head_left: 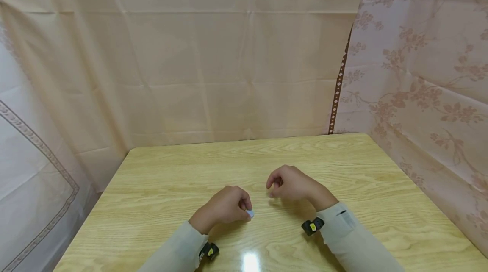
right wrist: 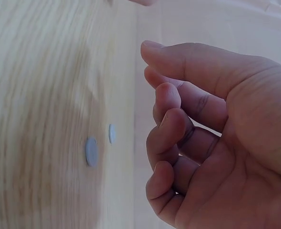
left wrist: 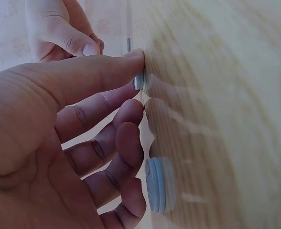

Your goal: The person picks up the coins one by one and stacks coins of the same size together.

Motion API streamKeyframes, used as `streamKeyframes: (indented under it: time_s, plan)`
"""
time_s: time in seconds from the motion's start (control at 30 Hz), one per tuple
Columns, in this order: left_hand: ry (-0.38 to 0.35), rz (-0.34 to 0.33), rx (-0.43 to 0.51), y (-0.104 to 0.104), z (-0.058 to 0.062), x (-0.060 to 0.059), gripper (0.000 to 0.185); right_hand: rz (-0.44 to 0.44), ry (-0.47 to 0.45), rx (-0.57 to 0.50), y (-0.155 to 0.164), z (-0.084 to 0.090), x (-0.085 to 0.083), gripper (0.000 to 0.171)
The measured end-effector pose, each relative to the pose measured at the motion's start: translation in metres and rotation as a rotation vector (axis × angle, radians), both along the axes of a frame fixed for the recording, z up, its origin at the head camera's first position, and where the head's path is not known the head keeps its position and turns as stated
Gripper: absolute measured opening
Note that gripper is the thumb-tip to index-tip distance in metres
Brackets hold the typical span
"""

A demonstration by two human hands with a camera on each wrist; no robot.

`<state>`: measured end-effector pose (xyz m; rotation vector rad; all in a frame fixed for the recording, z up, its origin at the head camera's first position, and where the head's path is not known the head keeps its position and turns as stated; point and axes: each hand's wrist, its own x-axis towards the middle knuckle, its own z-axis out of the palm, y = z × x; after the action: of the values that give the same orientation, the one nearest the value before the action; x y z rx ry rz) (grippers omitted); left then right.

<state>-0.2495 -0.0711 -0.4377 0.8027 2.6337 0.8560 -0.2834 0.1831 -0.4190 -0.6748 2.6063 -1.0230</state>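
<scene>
Wooden table (head_left: 343,166); left hand (head_left: 225,206) near centre, thumb pressing small pale-blue disc (left wrist: 138,80) onto tabletop; stack of discs (left wrist: 155,185) just beside its fingers; right hand (head_left: 291,184) hovers further right, fingers loosely curled, grasping nothing; stacking seemingly partway.

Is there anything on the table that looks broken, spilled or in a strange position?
Nothing stands out. Small pale blue discs lie flat on the wooden table, apparently whole. The left hand presses a fingertip on one disc; the right hand hovers with loosely curled fingers, holding nothing.
</scene>
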Motion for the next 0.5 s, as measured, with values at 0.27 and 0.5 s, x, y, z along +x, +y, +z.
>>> streamKeyframes:
  time_s: [0.27,0.5]
  plan:
    - [0.008,0.005,-0.005,-0.001,0.000,-0.001,0.015,-0.029,-0.032,-0.027,0.010,-0.002,-0.005,0.014]
    - [0.060,0.016,-0.033,-0.001,0.001,0.001,0.015,-0.044,-0.046,-0.049,0.023,-0.007,-0.012,0.013]
